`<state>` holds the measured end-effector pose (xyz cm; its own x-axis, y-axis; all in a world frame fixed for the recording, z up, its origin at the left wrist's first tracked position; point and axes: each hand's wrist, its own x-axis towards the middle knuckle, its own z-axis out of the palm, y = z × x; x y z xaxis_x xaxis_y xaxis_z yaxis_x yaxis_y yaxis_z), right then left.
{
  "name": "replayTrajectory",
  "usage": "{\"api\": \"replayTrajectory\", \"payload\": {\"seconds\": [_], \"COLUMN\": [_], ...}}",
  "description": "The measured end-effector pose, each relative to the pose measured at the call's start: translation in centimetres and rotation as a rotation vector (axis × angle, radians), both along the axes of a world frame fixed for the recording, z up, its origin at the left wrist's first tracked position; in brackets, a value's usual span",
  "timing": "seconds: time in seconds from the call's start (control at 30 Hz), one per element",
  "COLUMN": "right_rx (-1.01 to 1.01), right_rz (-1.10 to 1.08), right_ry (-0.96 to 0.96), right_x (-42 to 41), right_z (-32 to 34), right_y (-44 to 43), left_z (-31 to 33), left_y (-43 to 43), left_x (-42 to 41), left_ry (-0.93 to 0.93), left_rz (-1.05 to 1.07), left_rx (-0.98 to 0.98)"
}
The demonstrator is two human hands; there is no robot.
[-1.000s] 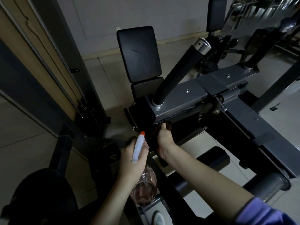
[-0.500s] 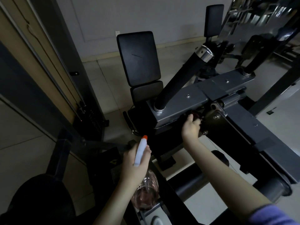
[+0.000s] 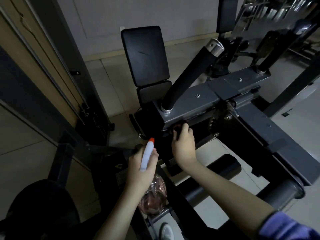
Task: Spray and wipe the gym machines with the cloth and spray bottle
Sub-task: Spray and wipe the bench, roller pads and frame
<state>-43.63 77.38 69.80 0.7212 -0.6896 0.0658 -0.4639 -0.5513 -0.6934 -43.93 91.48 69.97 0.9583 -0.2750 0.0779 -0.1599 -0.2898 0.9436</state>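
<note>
My left hand (image 3: 141,168) grips a spray bottle (image 3: 152,196) with a clear pinkish body, a white head and an orange nozzle tip pointing up and away. My right hand (image 3: 183,144) presses a dark cloth (image 3: 178,126) against the lower front edge of the grey steel frame (image 3: 194,104) of the gym machine. Most of the cloth is hidden under my fingers. A black padded handle bar (image 3: 188,77) rises from the frame just above the cloth.
A black backrest pad (image 3: 144,55) and seat stand behind the frame. A weight stack (image 3: 97,122) and its column stand at the left. Black roller pads (image 3: 223,166) lie below my right arm. More machines crowd the upper right.
My right hand with the cloth slid right along the frame's front edge, then back left toward the frame's corner. The left hand with the bottle barely moved.
</note>
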Motion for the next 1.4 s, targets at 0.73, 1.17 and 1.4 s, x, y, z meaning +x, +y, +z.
{"api": "replayTrajectory", "payload": {"seconds": [0.73,1.17,1.4], "right_rx": [-0.424,-0.138,-0.211], "right_rz": [0.739,0.846,0.891], "right_ry": [0.347,0.245,0.187], "right_x": [-1.5,-2.8,-3.6], "right_z": [0.5,0.9,1.6], "right_y": [5.6,10.0,15.8], "left_z": [0.2,-4.2,-7.8], "left_y": [4.8,15.4,20.6], "left_x": [-4.6,-11.2,-14.7], "left_ry": [-0.075,0.332,0.472], "left_rz": [0.195,0.298,0.327], "left_rx": [-0.041,-0.161,-0.245]}}
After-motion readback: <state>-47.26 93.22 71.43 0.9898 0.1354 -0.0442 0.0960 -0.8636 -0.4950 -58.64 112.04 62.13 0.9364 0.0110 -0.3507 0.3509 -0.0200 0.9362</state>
